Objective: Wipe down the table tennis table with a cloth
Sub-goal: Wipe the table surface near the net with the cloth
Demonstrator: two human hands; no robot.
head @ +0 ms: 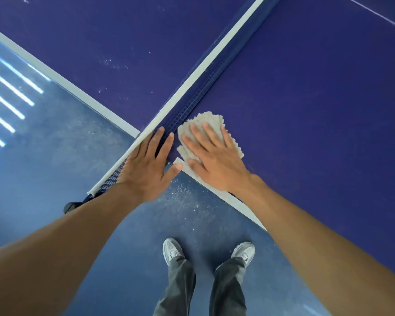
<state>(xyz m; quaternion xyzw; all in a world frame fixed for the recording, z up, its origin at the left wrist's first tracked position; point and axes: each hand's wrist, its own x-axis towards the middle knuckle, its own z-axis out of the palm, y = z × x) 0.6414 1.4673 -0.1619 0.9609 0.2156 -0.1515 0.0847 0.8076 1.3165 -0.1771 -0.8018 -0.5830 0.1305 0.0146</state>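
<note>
Much of the cloth is covered by the right hand; only its edges show, at 12 and 3 o'clock of the fingers. It is a pale beige, nubbly pile fabric, bunched into an uneven pad, and lies on the table tennis table just at 3 o'clock of the net, close to the white side line. The right hand lies flat on it, fingers straight and spread, pressing down. The left hand is also wide, fingers straight, laid across the net's white top band with fingertips on the dark mesh; its thumb points to 3 o'clock toward the table corner. The net's lower end, toward 7 o'clock, passes behind the left forearm, and a dark fitting there is partly hidden and cannot be identified. The table surface is matt dark blue with faint pale smears and specks; it is cut off at 12 and 3 o'clock. The floor is glossy mottled blue, with bright strip reflections at 9 o'clock and pale dust below the hands. At 6 o'clock stand two grey shoes beneath dark grey trousers, cut off by the frame.
</note>
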